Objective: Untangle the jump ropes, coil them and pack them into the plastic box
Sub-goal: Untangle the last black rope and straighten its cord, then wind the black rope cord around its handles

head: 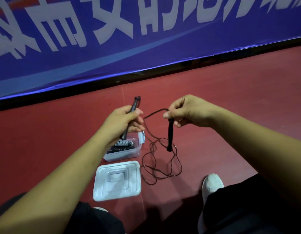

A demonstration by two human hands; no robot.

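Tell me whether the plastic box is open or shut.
Open. The plastic box stands uncovered; its lid lies flat on the red floor beside it, nearer the person, and a coiled rope shows inside.

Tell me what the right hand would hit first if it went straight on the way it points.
Likely the black handles gripped in the left hand: the right hand, pinching the rope, points left and away toward them. Depth is unclear; it might pass them and reach the blue banner.
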